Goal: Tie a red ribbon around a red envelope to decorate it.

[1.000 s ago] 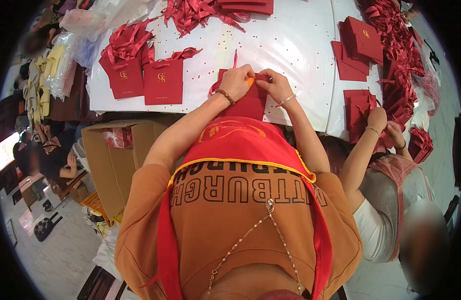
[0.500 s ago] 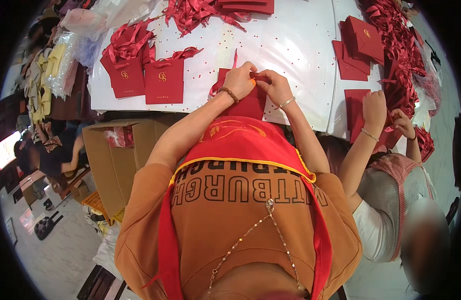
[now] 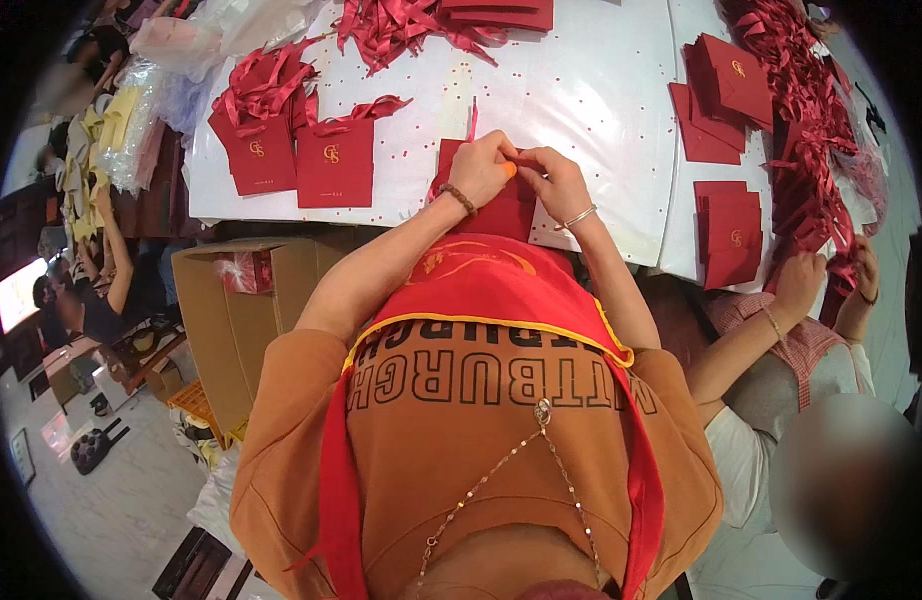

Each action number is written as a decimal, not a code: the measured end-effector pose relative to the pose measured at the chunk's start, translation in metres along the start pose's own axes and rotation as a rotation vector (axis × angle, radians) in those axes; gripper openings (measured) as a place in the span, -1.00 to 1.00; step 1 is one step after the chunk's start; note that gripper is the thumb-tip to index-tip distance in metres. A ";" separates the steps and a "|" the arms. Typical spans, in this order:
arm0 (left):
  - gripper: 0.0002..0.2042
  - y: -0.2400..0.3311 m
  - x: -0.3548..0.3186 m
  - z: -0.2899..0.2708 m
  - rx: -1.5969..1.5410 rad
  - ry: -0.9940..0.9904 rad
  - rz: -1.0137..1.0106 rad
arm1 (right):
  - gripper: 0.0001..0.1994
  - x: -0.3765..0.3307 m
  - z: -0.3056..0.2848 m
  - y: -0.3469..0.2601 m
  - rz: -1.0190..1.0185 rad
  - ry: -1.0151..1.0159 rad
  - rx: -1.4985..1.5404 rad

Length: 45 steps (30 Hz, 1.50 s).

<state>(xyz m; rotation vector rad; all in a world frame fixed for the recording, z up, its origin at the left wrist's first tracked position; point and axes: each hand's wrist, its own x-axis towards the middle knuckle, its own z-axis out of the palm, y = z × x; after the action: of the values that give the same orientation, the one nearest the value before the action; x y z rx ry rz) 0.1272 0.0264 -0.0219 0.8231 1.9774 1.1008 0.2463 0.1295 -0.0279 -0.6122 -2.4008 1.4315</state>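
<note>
Flat, dark-red, rectangular paper bag [image 3: 505, 215] at a white table's [image 3: 601, 130] near edge

Head view: it lies partly beneath the curled left hand [image 3: 481, 167] and right hand [image 3: 561, 187], fingertips converging over it (whether either grips it, I cannot tell)

1. Gold monograms mark two red bags [image 3: 335, 172] near the counter's [image 3: 581, 80] near left corner; the tiny line beneath each is illegible.
2. Toward the counter's right edge, similar gold marks top two stacks of red packets [image 3: 731, 245].
3. Black block capitals cross a brown sweatshirt [image 3: 501, 455], upside down to the camera.
4. A gold emblem, partly folded, decorates a red apron [image 3: 501, 295].
</note>
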 end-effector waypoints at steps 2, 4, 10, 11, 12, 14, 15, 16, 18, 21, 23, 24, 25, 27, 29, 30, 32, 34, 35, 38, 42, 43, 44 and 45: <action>-0.87 0.011 -0.001 -0.009 -0.051 -0.066 -0.041 | -0.80 -0.001 -0.001 0.002 0.010 -0.003 0.000; -0.88 0.024 0.000 -0.023 -0.097 -0.363 -0.134 | -0.80 -0.002 -0.002 0.000 0.055 -0.040 0.082; -0.70 0.020 0.033 -0.053 0.544 -0.446 0.368 | -0.80 -0.002 0.001 -0.005 -0.087 0.005 -0.088; -0.71 0.028 0.037 -0.058 0.549 -0.502 0.187 | -0.80 -0.003 0.001 -0.005 -0.085 0.008 -0.087; -0.72 0.034 0.040 -0.061 0.551 -0.556 0.006 | -0.80 -0.003 0.001 -0.006 -0.096 0.011 -0.103; -0.72 0.036 0.044 -0.064 0.600 -0.531 0.006 | -0.81 -0.003 0.000 -0.012 -0.108 0.014 -0.118; -0.72 0.033 0.046 -0.063 0.650 -0.562 0.119 | -0.82 -0.003 0.000 -0.016 -0.091 -0.002 -0.104; -0.73 0.030 0.048 -0.062 0.699 -0.588 0.232 | -0.84 -0.002 0.000 -0.019 -0.077 -0.019 -0.090; -0.74 0.021 0.058 -0.061 0.542 -0.631 0.255 | -0.84 -0.001 0.002 -0.022 -0.090 -0.016 -0.089; -0.78 0.026 0.069 -0.062 0.356 -0.942 -0.083 | -0.85 -0.004 0.006 -0.022 -0.066 0.016 -0.032; -0.79 0.029 0.069 -0.060 0.346 -0.918 -0.124 | -0.85 -0.004 0.007 -0.024 -0.035 0.041 0.027; -0.79 0.030 0.069 -0.059 0.338 -0.895 -0.164 | -0.85 -0.003 0.007 -0.025 -0.017 0.034 0.031; -0.79 0.033 0.068 -0.056 0.337 -0.895 -0.163 | -0.84 -0.003 0.006 -0.026 0.002 0.030 0.033; -0.81 0.035 0.064 -0.052 0.441 -0.835 -0.119 | -0.84 -0.002 0.006 -0.024 -0.002 0.028 0.019; -0.82 0.034 0.060 -0.053 0.409 -0.817 -0.075 | -0.85 -0.002 0.006 -0.023 -0.003 0.029 0.005; -0.83 0.033 0.059 -0.055 0.377 -0.797 -0.033 | -0.85 -0.001 0.006 -0.023 -0.027 0.042 -0.034; -0.84 0.030 0.059 -0.060 0.345 -0.810 -0.081 | -0.85 -0.001 0.008 -0.024 -0.051 0.050 -0.073; -0.85 0.025 0.061 -0.061 0.313 -0.817 -0.129 | -0.84 0.002 0.009 -0.025 -0.125 0.032 -0.171; -0.85 0.020 0.063 -0.058 0.309 -0.828 -0.120 | -0.84 0.003 0.009 -0.025 -0.130 0.027 -0.172; -0.85 0.016 0.061 -0.052 0.310 -0.831 -0.091 | -0.79 0.004 0.007 -0.027 -0.083 -0.079 -0.206; -0.85 0.003 0.065 -0.049 0.233 -0.790 -0.063 | -0.71 -0.002 0.018 -0.033 -0.113 0.002 -0.258; -0.85 0.003 0.065 -0.049 0.233 -0.791 -0.063 | -0.70 -0.002 0.023 -0.031 -0.169 0.069 -0.310; -0.86 0.004 0.065 -0.049 0.223 -0.785 -0.060 | -0.70 -0.002 0.025 -0.028 -0.169 0.068 -0.310; -0.86 0.005 0.065 -0.050 0.213 -0.779 -0.057 | -0.70 -0.002 0.027 -0.026 -0.197 0.119 -0.328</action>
<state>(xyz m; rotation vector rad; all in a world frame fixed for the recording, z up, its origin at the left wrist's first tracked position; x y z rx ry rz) 0.0520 0.0595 -0.0169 1.0918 1.4418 0.4216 0.2307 0.0967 -0.0182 -0.4988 -2.5360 0.9057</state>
